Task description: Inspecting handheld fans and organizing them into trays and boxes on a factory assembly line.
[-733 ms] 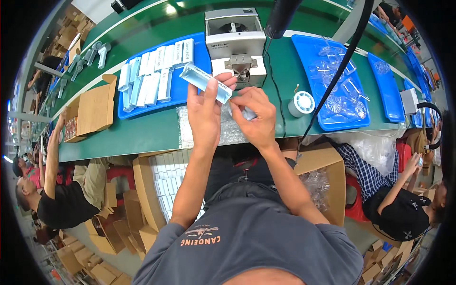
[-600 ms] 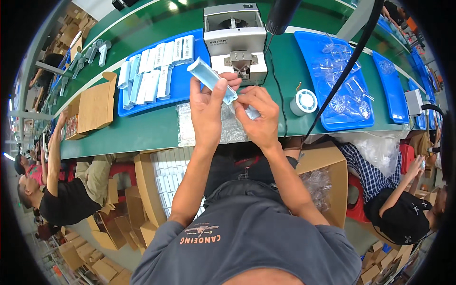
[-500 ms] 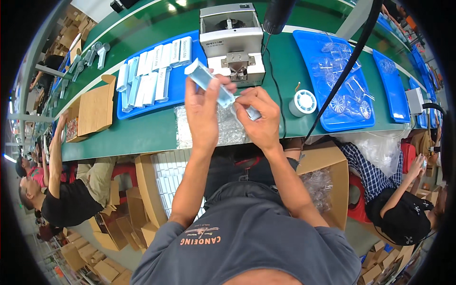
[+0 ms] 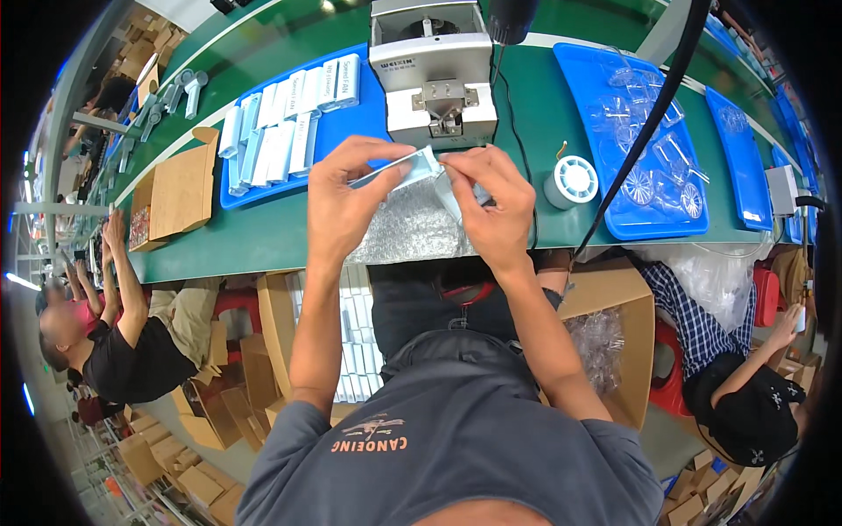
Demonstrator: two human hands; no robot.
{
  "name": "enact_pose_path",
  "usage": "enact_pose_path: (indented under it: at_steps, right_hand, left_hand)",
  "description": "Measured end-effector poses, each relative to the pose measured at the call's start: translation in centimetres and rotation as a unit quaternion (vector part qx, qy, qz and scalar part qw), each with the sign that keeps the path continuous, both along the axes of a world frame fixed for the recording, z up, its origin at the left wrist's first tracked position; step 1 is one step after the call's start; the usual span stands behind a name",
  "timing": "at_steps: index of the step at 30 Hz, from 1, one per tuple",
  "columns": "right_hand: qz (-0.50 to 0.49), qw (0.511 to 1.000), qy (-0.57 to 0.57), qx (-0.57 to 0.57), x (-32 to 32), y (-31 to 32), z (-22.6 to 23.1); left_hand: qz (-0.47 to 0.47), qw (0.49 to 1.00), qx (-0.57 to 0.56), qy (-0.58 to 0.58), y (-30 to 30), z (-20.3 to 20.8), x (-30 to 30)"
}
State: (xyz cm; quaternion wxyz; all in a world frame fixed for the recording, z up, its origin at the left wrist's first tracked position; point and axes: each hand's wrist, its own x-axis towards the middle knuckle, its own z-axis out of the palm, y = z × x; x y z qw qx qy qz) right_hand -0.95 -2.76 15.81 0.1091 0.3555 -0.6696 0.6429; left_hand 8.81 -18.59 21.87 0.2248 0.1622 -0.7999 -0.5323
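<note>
My left hand [image 4: 346,197] pinches a long pale-blue plastic casing [image 4: 421,167], tilted up toward the right. In my right hand [image 4: 495,206] is a second pale-blue piece [image 4: 451,200], partly hidden by the fingers. The two pieces meet, or nearly meet, between my fingertips; whether they are joined I cannot tell. Below them a sheet of bubble wrap [image 4: 403,232] lies at the table's edge. Just beyond my hands stands a grey-white bench machine [image 4: 434,66] with a metal fixture at its front. To the right sits a round white fan head [image 4: 574,181] with a short wire.
A blue tray [image 4: 370,92] at left carries several pale casings. Another blue tray [image 4: 605,223] at right holds clear plastic parts. A dark screwdriver [image 4: 511,19] hangs above, near a black cable [image 4: 645,131]. Cardboard boxes [image 4: 180,195] stand on the table and beside my legs. Co-workers sit on both sides.
The casing in my left hand has tipped from upright-slanting to nearly level, its end now at my right fingertips. The view has shifted slightly.
</note>
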Motion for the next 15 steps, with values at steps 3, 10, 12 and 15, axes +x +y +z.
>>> enact_pose_path:
  at_steps: [3, 10, 12, 15]
  right_hand:
    - [-0.006, 0.994, 0.106, 0.036, 0.0, -0.2, -0.4]
    - [0.106, 0.993, 0.047, 0.012, 0.2, 1.0, 1.8]
    - [0.111, 0.984, 0.084, 0.110, 0.2, 1.4, 3.0]
    - [0.133, 0.964, 0.103, 0.205, -0.1, 1.1, 4.3]
  left_hand:
    - [-0.014, 0.996, -0.084, 0.012, -0.2, 0.2, 0.1]
    - [-0.044, 0.958, -0.275, -0.070, 0.1, 3.6, -0.1]
    - [-0.068, 0.919, -0.379, -0.087, 0.7, 4.0, -0.6]
    - [-0.117, 0.918, -0.379, -0.007, 0.8, 3.9, -1.3]
